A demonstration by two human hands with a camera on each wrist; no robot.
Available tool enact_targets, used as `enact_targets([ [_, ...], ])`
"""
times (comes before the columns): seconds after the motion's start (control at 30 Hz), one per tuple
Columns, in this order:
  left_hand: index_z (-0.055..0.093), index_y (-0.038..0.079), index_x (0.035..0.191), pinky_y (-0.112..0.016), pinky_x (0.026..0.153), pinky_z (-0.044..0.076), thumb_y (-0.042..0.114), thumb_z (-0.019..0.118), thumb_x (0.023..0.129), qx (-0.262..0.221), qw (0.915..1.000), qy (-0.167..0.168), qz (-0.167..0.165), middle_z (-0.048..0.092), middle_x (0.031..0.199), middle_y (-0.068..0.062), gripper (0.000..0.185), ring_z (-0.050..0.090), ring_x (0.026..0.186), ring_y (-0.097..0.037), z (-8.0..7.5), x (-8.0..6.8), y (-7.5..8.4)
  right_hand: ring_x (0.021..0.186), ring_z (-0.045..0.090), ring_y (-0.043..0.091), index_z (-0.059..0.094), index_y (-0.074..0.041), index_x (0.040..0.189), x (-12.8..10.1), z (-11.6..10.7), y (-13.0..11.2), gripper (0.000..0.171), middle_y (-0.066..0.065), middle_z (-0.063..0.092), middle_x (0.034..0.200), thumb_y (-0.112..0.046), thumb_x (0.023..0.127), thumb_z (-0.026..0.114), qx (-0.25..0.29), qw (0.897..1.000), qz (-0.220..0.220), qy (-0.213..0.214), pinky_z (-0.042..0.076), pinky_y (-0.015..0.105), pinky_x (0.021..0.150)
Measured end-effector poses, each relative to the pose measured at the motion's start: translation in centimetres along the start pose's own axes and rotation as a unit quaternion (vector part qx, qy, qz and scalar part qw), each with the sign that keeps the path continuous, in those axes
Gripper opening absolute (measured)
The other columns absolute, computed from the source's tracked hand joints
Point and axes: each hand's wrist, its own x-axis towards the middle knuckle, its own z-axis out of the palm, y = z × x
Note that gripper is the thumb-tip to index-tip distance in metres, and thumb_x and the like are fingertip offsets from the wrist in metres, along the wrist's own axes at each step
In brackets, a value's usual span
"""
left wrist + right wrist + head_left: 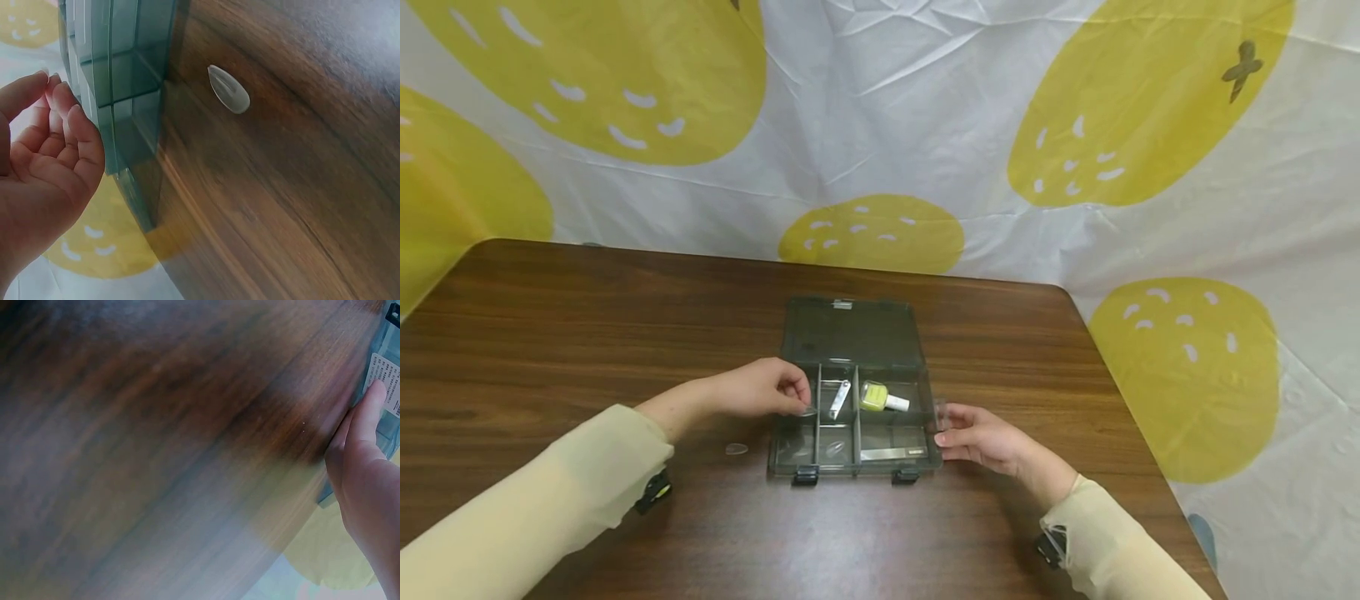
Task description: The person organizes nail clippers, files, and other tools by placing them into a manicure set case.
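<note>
A translucent dark green divided box point(856, 473) lies on the table with its lid point(852, 333) folded back. Over its left rear compartment, my left hand point(775, 388) pinches a small clear teardrop-shaped piece point(808, 411) between thumb and fingers; the fingers hide that piece in the left wrist view. My right hand point(981, 439) rests against the box's right side, thumb on a white label point(385, 383). Inside the box are a nail clipper point(840, 399), a yellow nail polish bottle point(874, 397), a flat metal strip point(892, 454) and another clear piece point(836, 448) at front middle.
One more clear teardrop-shaped piece point(229, 90) lies on the wooden table point(722, 533), left of the box. Two black latches point(806, 476) stick out from the box's front edge. A white curtain with yellow fruit prints point(872, 233) hangs behind the table.
</note>
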Motion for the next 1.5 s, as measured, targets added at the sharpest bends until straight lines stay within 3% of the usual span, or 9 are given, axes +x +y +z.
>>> enact_targets([
  [0.53,0.062,0.0,0.082,-0.019,0.065,0.043,0.005,0.06,0.082,-0.012,0.9991,-0.028,0.028,0.058,0.071,0.001,0.005,0.049,0.067,-0.003,1.7,1.8,1.3,0.093,0.06,0.01,0.016,0.018,0.139,-0.1,0.2,0.0,0.068,0.007,0.055,0.109,-0.002,0.087,0.057,-0.004,1.0,0.004,0.008,0.05,0.032,0.088],
  [0.9,0.063,0.0,0.084,-0.017,0.064,0.043,0.003,0.061,0.078,-0.009,0.9988,-0.039,0.027,0.061,0.07,-0.001,0.007,0.05,0.064,0.0,2.5,2.5,1.9,0.093,0.061,0.011,0.019,0.018,0.138,0.0,0.0,0.1,0.066,0.007,0.056,0.11,-0.001,0.087,0.056,0.003,1.0,-0.001,0.001,0.051,0.031,0.087],
  [1.2,0.062,-0.004,0.089,-0.019,0.067,0.045,0.003,0.06,0.078,-0.027,0.9989,-0.024,0.03,0.063,0.074,-0.003,0.013,0.053,0.069,-0.003,1.7,1.9,1.3,0.095,0.061,0.012,0.018,0.018,0.138,0.1,0.0,0.0,0.066,0.011,0.055,0.113,-0.001,0.088,0.056,0.002,1.0,-0.001,-0.002,0.05,0.033,0.089],
  [1.5,0.062,-0.004,0.087,-0.019,0.063,0.045,0.006,0.064,0.078,-0.041,0.9991,-0.004,0.008,0.061,0.073,-0.002,0.013,0.053,0.067,-0.007,0.3,-0.4,-0.6,0.093,0.06,0.01,0.017,0.018,0.138,0.1,0.0,0.0,0.071,0.008,0.053,0.11,-0.004,0.087,0.06,0.005,1.0,0.002,-0.004,0.051,0.031,0.087],
])
